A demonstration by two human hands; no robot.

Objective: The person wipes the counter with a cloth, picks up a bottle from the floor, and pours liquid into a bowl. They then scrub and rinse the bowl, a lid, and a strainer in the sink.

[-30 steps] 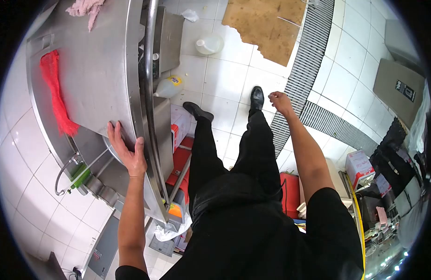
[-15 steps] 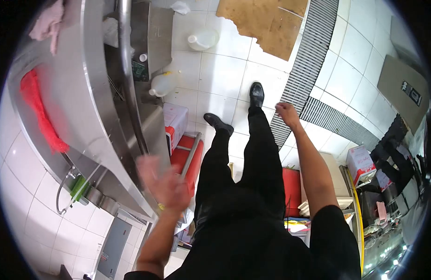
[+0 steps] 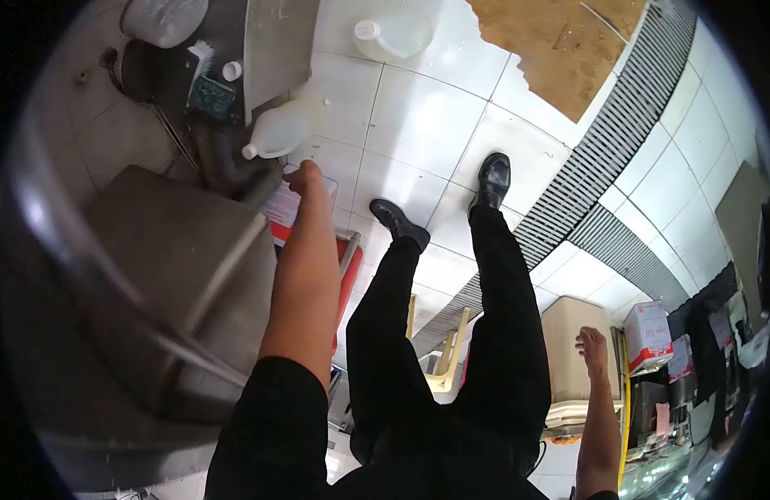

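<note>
My left hand (image 3: 303, 177) reaches forward and down, over the edge of a white and red box (image 3: 278, 208) on the floor. Just ahead of it, a translucent plastic jug (image 3: 283, 129) lies on its side with its white cap towards the left. The fingers are bent away from me and mostly hidden, so I cannot make out whether they hold anything. My right hand (image 3: 592, 348) hangs low at my right side, in front of a beige box-like surface (image 3: 572, 333). Its fingers are loosely bent and apart, with nothing in them.
A metal sink unit (image 3: 185, 267) fills the left side. Under it are a dark green scouring pad (image 3: 211, 98) and a white cap (image 3: 231, 71). Another jug (image 3: 395, 35), brown cardboard (image 3: 568, 50) and a drain grate (image 3: 605, 117) lie ahead. A plastic stool (image 3: 446, 367) shows between my legs.
My left hand has moved from beside the sink edge, forward and down to near the jug. My right hand has dropped back towards my side. The view has dipped closer to the floor.
</note>
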